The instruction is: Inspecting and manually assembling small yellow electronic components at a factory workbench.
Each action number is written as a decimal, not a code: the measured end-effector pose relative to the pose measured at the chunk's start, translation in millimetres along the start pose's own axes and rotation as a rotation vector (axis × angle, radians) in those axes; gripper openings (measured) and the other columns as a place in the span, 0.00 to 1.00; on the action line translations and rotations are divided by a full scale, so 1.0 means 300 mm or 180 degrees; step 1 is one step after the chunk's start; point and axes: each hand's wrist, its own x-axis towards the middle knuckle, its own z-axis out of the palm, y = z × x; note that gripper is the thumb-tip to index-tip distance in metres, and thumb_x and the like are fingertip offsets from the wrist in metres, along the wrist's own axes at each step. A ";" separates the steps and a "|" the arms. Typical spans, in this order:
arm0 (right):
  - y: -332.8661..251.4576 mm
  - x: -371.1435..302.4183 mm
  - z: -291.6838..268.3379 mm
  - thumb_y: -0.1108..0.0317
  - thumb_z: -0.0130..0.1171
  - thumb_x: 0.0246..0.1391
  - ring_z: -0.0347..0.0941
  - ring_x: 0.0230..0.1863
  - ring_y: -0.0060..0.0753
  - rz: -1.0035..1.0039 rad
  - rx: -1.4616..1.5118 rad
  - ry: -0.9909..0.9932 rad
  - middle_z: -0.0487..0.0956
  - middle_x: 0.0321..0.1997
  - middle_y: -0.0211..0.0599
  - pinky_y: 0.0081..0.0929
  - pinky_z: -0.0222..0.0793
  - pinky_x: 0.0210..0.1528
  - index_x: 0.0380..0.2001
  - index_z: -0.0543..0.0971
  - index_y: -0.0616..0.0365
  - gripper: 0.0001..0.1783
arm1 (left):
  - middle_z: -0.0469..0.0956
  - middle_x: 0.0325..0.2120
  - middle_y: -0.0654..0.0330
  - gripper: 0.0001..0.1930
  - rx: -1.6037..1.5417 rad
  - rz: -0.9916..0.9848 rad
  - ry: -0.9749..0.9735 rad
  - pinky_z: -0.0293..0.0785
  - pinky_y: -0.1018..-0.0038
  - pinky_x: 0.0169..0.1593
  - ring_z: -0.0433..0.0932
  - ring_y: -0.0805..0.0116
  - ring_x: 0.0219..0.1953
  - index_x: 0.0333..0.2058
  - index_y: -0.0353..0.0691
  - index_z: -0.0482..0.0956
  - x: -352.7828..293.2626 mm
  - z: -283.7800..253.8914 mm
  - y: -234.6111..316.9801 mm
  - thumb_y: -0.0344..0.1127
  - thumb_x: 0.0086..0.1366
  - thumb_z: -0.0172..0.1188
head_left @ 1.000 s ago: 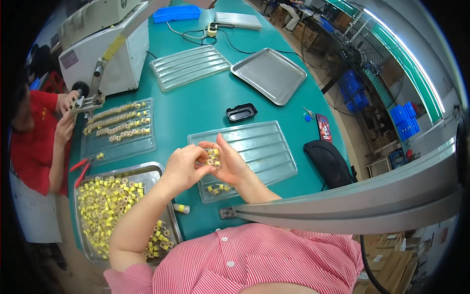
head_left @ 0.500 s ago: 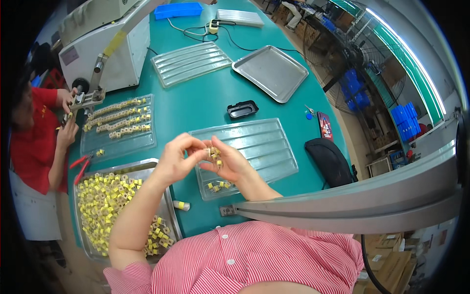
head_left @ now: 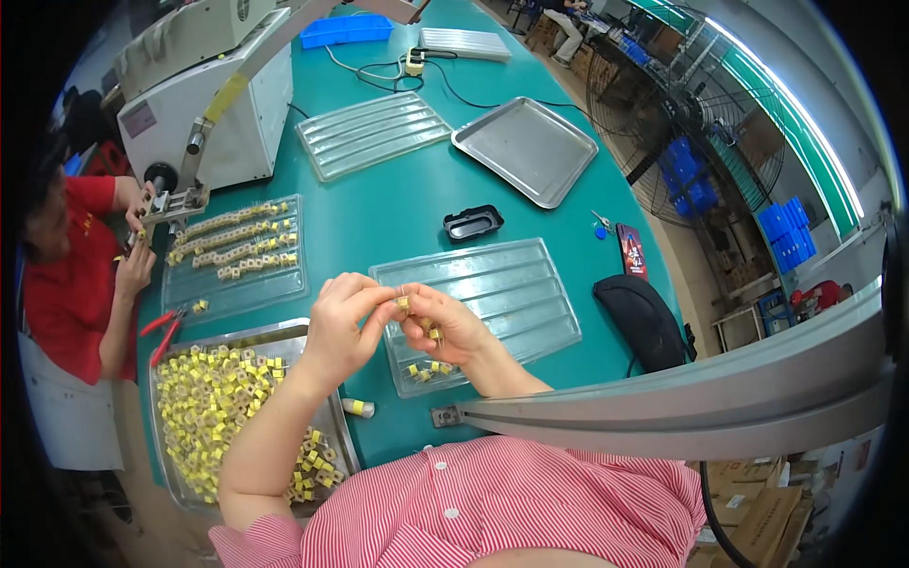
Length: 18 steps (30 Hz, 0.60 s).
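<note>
Fingers (head_left: pixel 379 308) of both hands pinch a small yellow wire-legged component (head_left: pixel 402 303) mid-frame over the clear ribbed plastic tray (head_left: pixel 511 284); grip lightly, sparing the legs.

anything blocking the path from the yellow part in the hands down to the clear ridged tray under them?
Nothing visible. Both hands, left and right, pinch a small yellow part directly above the clear ridged tray. Its channels below are bare except for a few yellow parts near the front edge.

A teal worktable (head_left: pixel 398 204) stands beside a black floor fan (head_left: pixel 663 104) and stacked blue crates (head_left: pixel 786 232).
</note>
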 end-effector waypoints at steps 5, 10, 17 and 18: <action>-0.005 -0.003 0.001 0.64 0.47 0.52 0.61 0.20 0.14 -0.0024 0.0197 -0.0075 0.68 0.28 0.31 0.09 0.53 0.13 0.34 0.67 0.59 0.10 | 0.71 0.22 0.61 0.11 0.0319 0.0395 0.0159 0.62 0.71 0.30 0.69 0.64 0.26 0.27 0.39 0.74 0.006 -0.009 0.036 0.32 0.41 0.62; 0.000 -0.007 -0.003 0.64 0.47 0.52 0.59 0.19 0.13 0.0066 0.0317 -0.0194 0.68 0.27 0.31 0.08 0.52 0.14 0.34 0.67 0.59 0.10 | 0.70 0.21 0.63 0.12 0.0648 0.0781 0.0396 0.61 0.71 0.29 0.69 0.66 0.24 0.24 0.40 0.72 0.004 -0.005 0.039 0.32 0.39 0.63; 0.000 -0.004 -0.009 0.64 0.48 0.51 0.57 0.19 0.12 0.0039 0.0296 -0.0327 0.67 0.26 0.30 0.08 0.52 0.14 0.33 0.67 0.59 0.10 | 0.69 0.19 0.64 0.10 0.0950 0.1174 0.0513 0.61 0.72 0.29 0.69 0.68 0.22 0.24 0.39 0.71 0.003 0.001 0.032 0.31 0.40 0.62; 0.001 -0.003 -0.013 0.64 0.48 0.51 0.57 0.19 0.12 0.0038 0.0296 -0.0328 0.67 0.26 0.30 0.08 0.52 0.14 0.33 0.67 0.59 0.10 | 0.70 0.18 0.65 0.10 0.0926 0.1156 0.0532 0.61 0.72 0.30 0.69 0.68 0.22 0.24 0.39 0.72 0.003 0.001 0.031 0.32 0.40 0.61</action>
